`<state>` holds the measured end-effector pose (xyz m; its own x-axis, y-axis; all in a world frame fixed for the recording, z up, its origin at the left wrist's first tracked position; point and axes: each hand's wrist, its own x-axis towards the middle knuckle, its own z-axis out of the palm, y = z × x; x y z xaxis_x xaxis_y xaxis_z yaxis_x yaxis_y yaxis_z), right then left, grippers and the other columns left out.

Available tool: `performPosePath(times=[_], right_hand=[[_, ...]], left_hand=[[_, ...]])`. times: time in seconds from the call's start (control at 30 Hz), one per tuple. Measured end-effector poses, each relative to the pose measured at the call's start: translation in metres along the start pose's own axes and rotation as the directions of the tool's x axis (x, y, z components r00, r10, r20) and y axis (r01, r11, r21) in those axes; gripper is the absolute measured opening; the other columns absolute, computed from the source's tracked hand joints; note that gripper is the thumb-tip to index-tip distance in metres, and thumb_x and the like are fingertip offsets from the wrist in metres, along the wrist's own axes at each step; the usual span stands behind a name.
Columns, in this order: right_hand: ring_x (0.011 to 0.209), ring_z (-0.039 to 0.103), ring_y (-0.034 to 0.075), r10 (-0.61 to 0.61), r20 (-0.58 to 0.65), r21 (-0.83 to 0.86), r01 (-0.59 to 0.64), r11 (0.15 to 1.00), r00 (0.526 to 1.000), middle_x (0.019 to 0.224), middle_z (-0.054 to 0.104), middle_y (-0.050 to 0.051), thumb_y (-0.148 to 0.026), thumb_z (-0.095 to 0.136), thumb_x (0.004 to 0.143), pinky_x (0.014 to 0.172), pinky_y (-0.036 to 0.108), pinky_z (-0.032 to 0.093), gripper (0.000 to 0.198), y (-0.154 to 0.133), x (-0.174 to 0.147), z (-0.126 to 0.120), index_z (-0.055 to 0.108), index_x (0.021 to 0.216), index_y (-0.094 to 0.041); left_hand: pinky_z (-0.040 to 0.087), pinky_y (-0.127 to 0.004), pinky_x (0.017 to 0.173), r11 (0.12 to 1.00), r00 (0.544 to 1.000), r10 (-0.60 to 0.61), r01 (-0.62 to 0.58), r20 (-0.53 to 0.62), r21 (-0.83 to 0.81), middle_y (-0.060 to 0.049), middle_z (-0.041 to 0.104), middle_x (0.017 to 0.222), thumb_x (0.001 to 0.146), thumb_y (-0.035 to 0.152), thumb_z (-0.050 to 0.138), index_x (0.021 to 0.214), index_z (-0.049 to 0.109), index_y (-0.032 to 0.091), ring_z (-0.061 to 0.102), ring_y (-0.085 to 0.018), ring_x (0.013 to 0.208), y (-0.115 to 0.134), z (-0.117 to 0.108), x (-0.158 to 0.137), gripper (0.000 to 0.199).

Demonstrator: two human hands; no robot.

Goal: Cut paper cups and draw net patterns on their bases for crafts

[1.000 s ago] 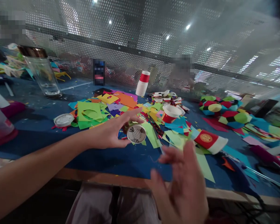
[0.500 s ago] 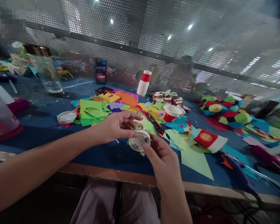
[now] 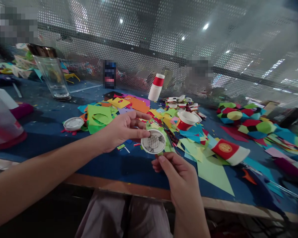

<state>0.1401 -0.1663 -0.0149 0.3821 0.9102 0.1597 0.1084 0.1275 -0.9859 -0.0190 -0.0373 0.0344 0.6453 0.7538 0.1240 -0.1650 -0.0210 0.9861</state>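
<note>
A round white paper disc (image 3: 153,141), with a raised rim like a cut-off cup bottom, faces me above the table's front part. On it is a black line drawing with a cross-hatched middle. My left hand (image 3: 127,129) pinches its upper left edge between thumb and fingers. Below the disc, my right hand (image 3: 178,172) has thumb and forefinger pressed on a small green paper tab at the lower rim. A similar disc (image 3: 74,124) with red bits under its rim lies to the left. Behind my hands spread coloured paper scraps (image 3: 137,104).
A red and white paper cup (image 3: 186,121) stands among scraps; another cup (image 3: 229,151) lies tipped at right, near a blue glue gun (image 3: 259,186). Farther back are stacked cups (image 3: 156,87). A glass bottle (image 3: 52,77) and a pink-based container (image 3: 5,122) stand left. Faceted paper balls (image 3: 255,127) sit right.
The disc has tilted up to face me more fully. My right hand has slid from its right edge down to the green tab below; my left hand keeps its pinch.
</note>
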Motion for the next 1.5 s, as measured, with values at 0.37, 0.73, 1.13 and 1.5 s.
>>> performPosePath(times=[0.37,0.73,1.13,1.5], right_hand=[[0.061,0.070,0.013,-0.003,0.012,-0.075,0.004,0.997,1.000,0.067,0.075,0.002,-0.037,0.070,0.085,0.060,0.021,0.059,0.019,-0.0015,0.0019,0.0006,0.071,0.076,-0.020],[0.057,0.068,0.016,0.001,0.023,-0.127,0.002,0.992,1.000,0.062,0.074,0.003,-0.039,0.069,0.086,0.054,0.025,0.057,0.024,-0.0009,0.0003,-0.0003,0.073,0.073,-0.019],[0.056,0.066,0.012,0.011,0.017,-0.133,-0.009,0.991,1.000,0.059,0.071,0.000,-0.038,0.070,0.087,0.054,0.019,0.054,0.024,-0.0011,-0.0026,-0.0017,0.072,0.069,-0.022],[0.057,0.066,0.012,-0.016,0.015,-0.176,0.019,0.984,1.000,0.064,0.073,0.000,-0.038,0.066,0.089,0.056,0.019,0.055,0.022,0.0008,0.0000,-0.0024,0.072,0.077,-0.021]], left_hand=[[0.051,-0.020,0.056,0.998,0.997,-0.060,0.060,0.040,0.002,0.007,0.061,0.073,0.066,0.017,0.083,0.115,0.057,0.018,0.062,-0.010,0.062,-0.0002,-0.0018,0.0021,0.056],[0.052,-0.022,0.059,0.997,0.997,-0.046,0.042,0.064,0.066,0.003,0.067,0.080,0.067,0.019,0.082,0.113,0.060,0.018,0.065,-0.012,0.069,-0.0013,-0.0038,0.0022,0.051],[0.052,-0.022,0.060,0.995,0.999,0.004,-0.008,0.045,0.104,0.005,0.062,0.075,0.065,0.017,0.082,0.110,0.061,0.019,0.061,-0.011,0.067,-0.0026,-0.0045,0.0037,0.049],[0.055,-0.021,0.064,0.997,0.998,-0.048,0.045,0.043,0.069,0.004,0.065,0.079,0.068,0.015,0.081,0.111,0.061,0.018,0.064,-0.011,0.071,-0.0049,-0.0036,0.0023,0.048]])
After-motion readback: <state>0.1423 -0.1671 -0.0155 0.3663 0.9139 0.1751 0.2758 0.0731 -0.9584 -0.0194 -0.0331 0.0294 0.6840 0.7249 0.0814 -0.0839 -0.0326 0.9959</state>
